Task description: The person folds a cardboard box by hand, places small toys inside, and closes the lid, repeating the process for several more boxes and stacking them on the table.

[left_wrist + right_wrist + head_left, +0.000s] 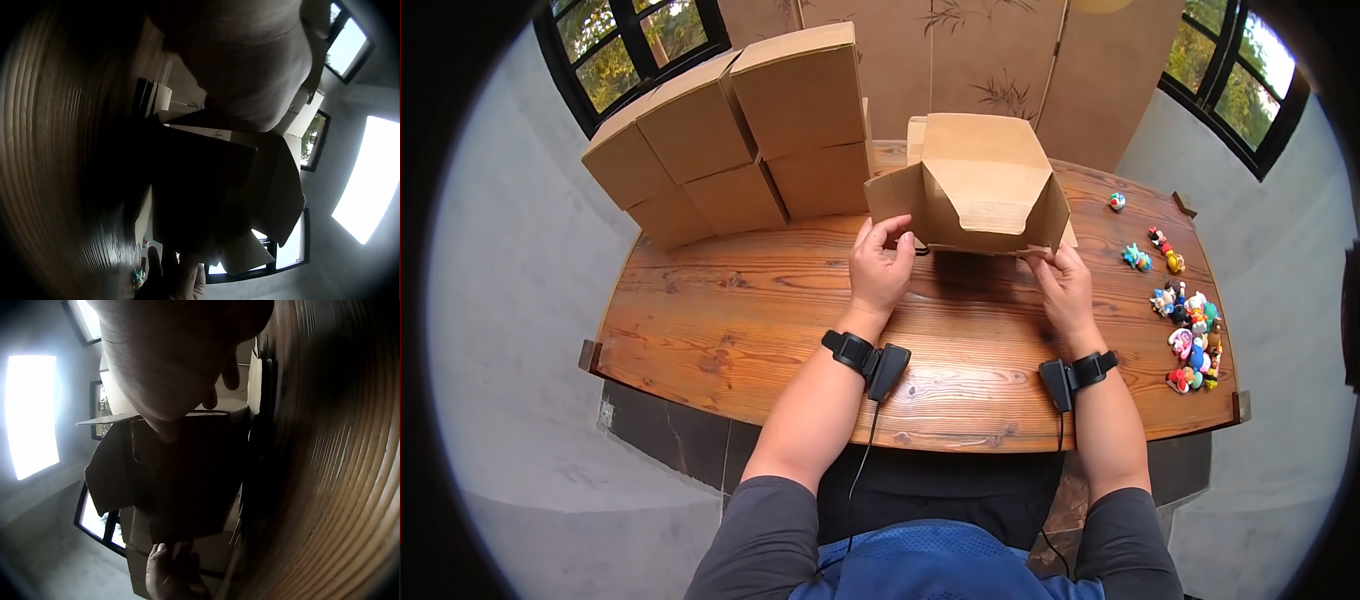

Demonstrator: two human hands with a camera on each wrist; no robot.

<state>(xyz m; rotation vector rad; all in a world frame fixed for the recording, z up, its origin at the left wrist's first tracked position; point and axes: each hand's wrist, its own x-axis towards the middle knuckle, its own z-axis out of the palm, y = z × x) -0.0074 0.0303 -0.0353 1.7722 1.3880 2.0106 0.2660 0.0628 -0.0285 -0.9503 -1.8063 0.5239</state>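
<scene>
An open cardboard box (990, 150) stands at the back middle of the table, its flaps spread toward the person. The left hand (882, 265) is at the box's left front corner, fingers bent near the left flap (895, 194); whether it grips is unclear. At the right front corner the right hand (1062, 285) pinches the lower front edge of the cardboard between thumb and fingers. In the left wrist view the box (200, 181) is dark, with the right hand (181, 278) at its far side. The right wrist view has the left hand (175, 575) beside the box (187, 475).
Several closed cardboard boxes (800, 110) are stacked in two layers at the back left of the wooden table (730, 330). Several small colourful figures (1197, 340) lie along the right edge, with a small ball-like toy (1117, 201) farther back. A folding screen (980, 60) stands behind.
</scene>
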